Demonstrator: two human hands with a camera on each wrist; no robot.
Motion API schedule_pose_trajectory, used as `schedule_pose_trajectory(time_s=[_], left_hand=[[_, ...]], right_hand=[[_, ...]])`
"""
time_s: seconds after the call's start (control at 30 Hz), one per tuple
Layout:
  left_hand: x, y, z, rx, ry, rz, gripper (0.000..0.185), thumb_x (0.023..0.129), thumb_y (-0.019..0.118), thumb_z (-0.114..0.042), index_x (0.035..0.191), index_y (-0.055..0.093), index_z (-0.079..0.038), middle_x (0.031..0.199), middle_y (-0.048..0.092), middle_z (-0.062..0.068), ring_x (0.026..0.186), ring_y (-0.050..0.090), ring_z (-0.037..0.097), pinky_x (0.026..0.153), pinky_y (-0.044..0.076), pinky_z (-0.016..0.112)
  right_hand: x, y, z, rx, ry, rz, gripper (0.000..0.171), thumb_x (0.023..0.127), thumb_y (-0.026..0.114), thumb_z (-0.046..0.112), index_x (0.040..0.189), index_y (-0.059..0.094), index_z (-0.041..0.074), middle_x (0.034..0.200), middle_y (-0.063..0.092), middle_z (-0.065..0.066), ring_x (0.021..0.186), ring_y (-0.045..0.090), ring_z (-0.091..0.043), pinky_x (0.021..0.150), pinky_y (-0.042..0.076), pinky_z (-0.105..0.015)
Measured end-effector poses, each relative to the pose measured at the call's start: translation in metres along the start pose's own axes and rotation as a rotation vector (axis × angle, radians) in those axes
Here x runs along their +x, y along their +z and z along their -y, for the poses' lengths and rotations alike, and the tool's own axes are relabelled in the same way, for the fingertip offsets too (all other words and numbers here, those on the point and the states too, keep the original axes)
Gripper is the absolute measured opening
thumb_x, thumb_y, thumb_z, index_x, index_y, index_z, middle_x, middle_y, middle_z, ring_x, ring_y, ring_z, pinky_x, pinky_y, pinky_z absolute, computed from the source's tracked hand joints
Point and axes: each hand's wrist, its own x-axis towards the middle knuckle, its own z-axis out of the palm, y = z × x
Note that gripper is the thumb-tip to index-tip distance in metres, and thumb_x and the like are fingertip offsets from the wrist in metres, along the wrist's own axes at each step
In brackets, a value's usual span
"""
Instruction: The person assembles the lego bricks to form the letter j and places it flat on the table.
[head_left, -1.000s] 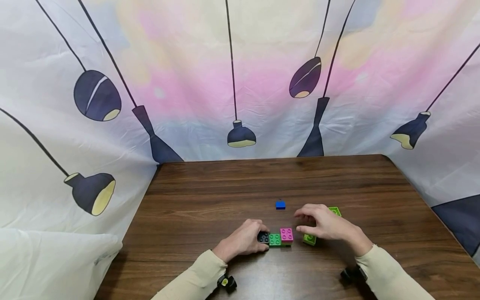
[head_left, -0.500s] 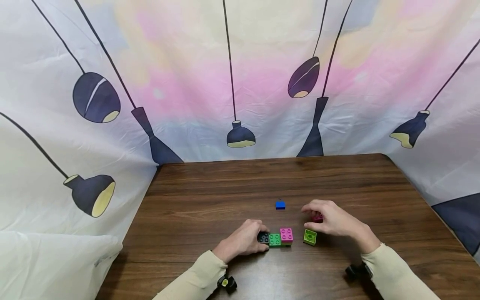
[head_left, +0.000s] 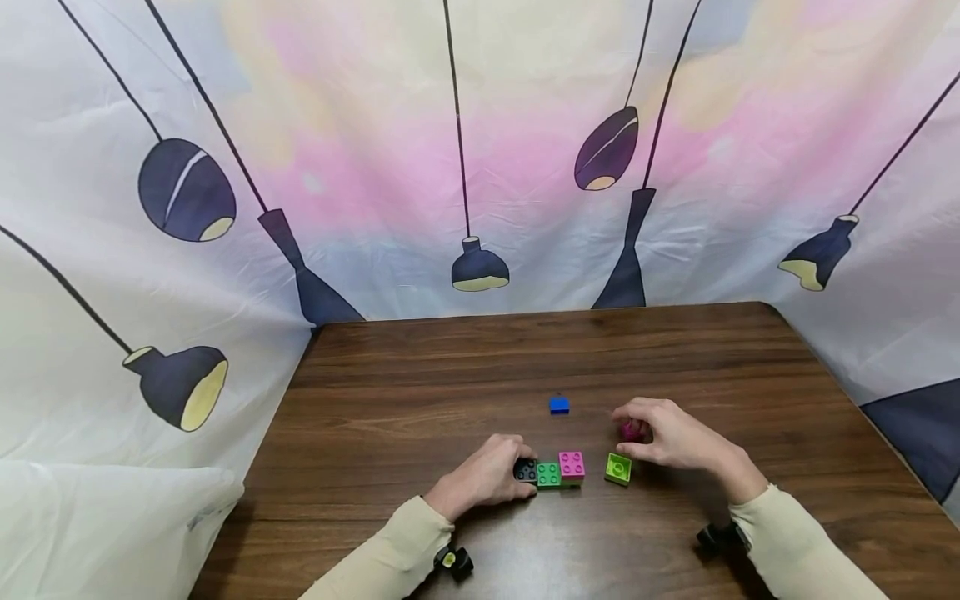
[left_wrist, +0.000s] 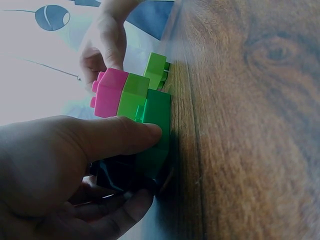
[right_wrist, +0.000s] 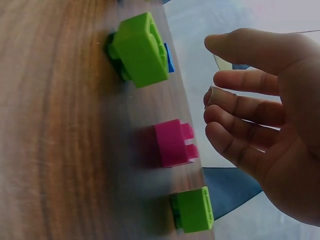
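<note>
My left hand [head_left: 514, 472] grips the left end of a short row of joined bricks [head_left: 550, 472]: black, green and pink in a line. In the left wrist view its thumb [left_wrist: 125, 135] presses the dark green base [left_wrist: 157, 120] while the fingers curl under the black brick [left_wrist: 117, 175]. My right hand [head_left: 624, 435] hovers over a small magenta brick [head_left: 632, 428] lying on the table. In the right wrist view its fingers [right_wrist: 240, 107] are loosely curled just clear of that brick [right_wrist: 172, 143]. A lime brick [head_left: 618, 468] sits loose between the row and my right hand.
A small blue brick [head_left: 558, 405] lies farther back on the wooden table [head_left: 450, 375]. Another green brick [right_wrist: 192, 209] lies behind my right hand and is hidden in the head view. A printed cloth backdrop [head_left: 480, 167] encloses the table at the back and sides.
My right hand has left the lime brick and moved back and right, over the magenta brick. The lime brick now lies uncovered. The left hand and the row have not moved.
</note>
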Motion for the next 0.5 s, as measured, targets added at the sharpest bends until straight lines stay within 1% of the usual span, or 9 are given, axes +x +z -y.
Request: schedule_pose_trajectory(time_s=[0.07, 0.2, 0.37, 0.5], left_hand=[[0.0, 0.0, 0.0, -0.003, 0.001, 0.0, 0.036, 0.071, 0.077, -0.032, 0.102, 0.068, -0.015, 0.086, 0.058, -0.008, 0.073, 0.05, 0.001, 0.062, 0.041, 0.012], [0.0, 0.0, 0.0, 0.0, 0.003, -0.001, 0.036, 0.071, 0.077, -0.032, 0.102, 0.068, -0.015, 0.086, 0.058, -0.008, 0.073, 0.05, 0.001, 0.062, 0.041, 0.012], [0.0, 0.0, 0.0, 0.004, 0.004, -0.004, 0.036, 0.071, 0.077, -0.032, 0.102, 0.068, -0.015, 0.086, 0.059, -0.008, 0.073, 0.05, 0.001, 0.062, 0.041, 0.012], [0.0, 0.001, 0.0, 0.005, 0.008, -0.007, 0.036, 0.071, 0.077, -0.032, 0.101, 0.068, -0.015, 0.086, 0.058, -0.008, 0.072, 0.05, 0.001, 0.062, 0.041, 0.012]], right_hand=[[-0.001, 0.003, 0.001, 0.009, -0.005, 0.006, 0.039, 0.077, 0.07, 0.04, 0.105, 0.063, 0.014, 0.085, 0.059, 0.008, 0.074, 0.053, -0.005, 0.064, 0.045, -0.022], [-0.002, 0.01, 0.003, 0.007, -0.008, 0.034, 0.038, 0.076, 0.07, 0.041, 0.104, 0.064, 0.016, 0.085, 0.057, 0.01, 0.074, 0.051, -0.004, 0.063, 0.044, -0.02], [-0.002, 0.015, 0.008, 0.039, -0.008, 0.089, 0.039, 0.076, 0.07, 0.044, 0.104, 0.063, 0.018, 0.088, 0.058, 0.011, 0.073, 0.052, -0.004, 0.062, 0.043, -0.019], [-0.002, 0.016, 0.011, 0.077, 0.015, 0.159, 0.041, 0.075, 0.071, 0.044, 0.106, 0.063, 0.019, 0.093, 0.06, 0.011, 0.075, 0.053, -0.005, 0.064, 0.044, -0.02]])
